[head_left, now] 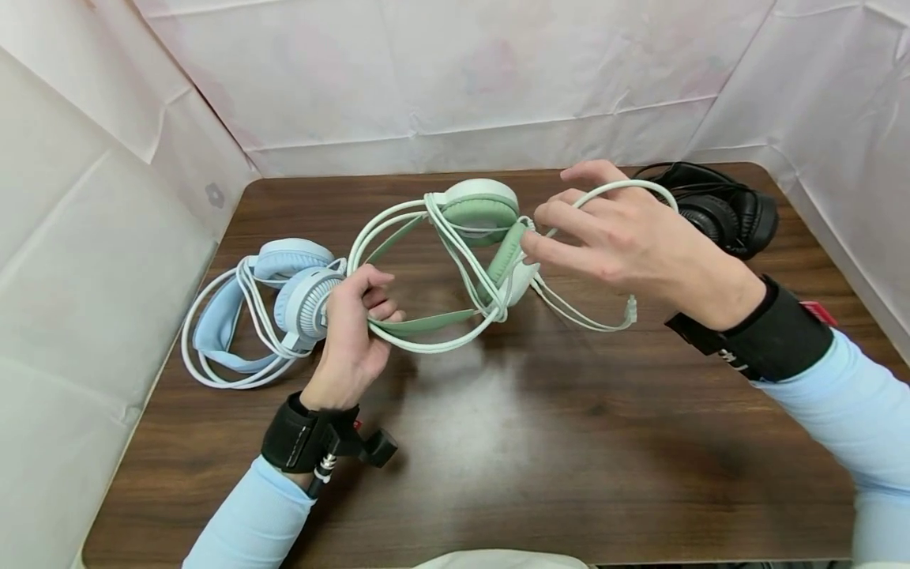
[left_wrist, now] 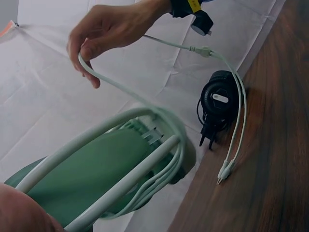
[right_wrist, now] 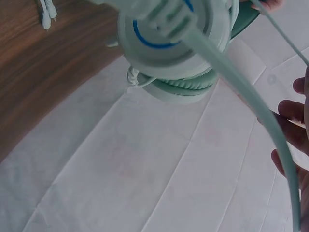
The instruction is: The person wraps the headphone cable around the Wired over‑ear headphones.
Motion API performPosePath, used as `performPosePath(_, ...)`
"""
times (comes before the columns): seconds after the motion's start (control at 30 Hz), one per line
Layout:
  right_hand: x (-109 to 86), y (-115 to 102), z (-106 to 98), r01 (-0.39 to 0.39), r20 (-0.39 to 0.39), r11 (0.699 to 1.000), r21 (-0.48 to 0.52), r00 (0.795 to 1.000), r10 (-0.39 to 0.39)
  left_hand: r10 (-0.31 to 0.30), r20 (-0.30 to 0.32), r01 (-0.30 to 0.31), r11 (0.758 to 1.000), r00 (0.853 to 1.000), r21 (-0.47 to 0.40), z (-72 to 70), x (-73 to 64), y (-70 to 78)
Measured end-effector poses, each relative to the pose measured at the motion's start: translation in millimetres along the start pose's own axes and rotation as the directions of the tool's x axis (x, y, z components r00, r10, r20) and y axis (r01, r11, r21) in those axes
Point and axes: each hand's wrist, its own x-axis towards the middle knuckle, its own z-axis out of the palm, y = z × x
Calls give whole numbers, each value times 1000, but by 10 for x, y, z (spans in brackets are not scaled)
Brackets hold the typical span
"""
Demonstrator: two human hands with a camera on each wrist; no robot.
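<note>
Pale green headphones (head_left: 483, 207) are held up over the table, with cord wrapped round their band and earcups. My left hand (head_left: 351, 336) grips them by the headband. To the right, the fingers of my right hand (head_left: 626, 237) hold the headphones' cable (head_left: 626, 184), which loops over the back of that hand. Two thin plug ends (head_left: 630, 310) hang below it; the left wrist view shows the cable splitting into these plugs (left_wrist: 226, 171). One earcup (right_wrist: 145, 60) appears close up in the right wrist view, where my right fingers (right_wrist: 292, 111) are only partly visible.
Light blue headphones (head_left: 302, 304), wound with white cable, lie at the left, partly behind my left hand. Black headphones (head_left: 725, 213) lie at the back right, partly hidden by my right hand. The brown wooden table (head_left: 540, 442) is bordered by white sheeting (head_left: 498, 79).
</note>
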Motion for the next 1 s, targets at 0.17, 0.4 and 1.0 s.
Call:
performPosePath(0.17, 1, 39, -6, -26, 25, 1000, 8, 999, 25, -45, 52, 42, 998, 998, 55, 36, -36, -15)
performPosePath(0.4, 33, 65, -19, -68, 50, 995, 77, 997, 64, -25, 119, 6, 988, 993, 152, 68, -98, -61)
performPosePath(1.0, -48, 231, 88, -117, 132, 983, 142, 986, 99, -128, 244, 63, 964, 961, 258, 50, -212, -131)
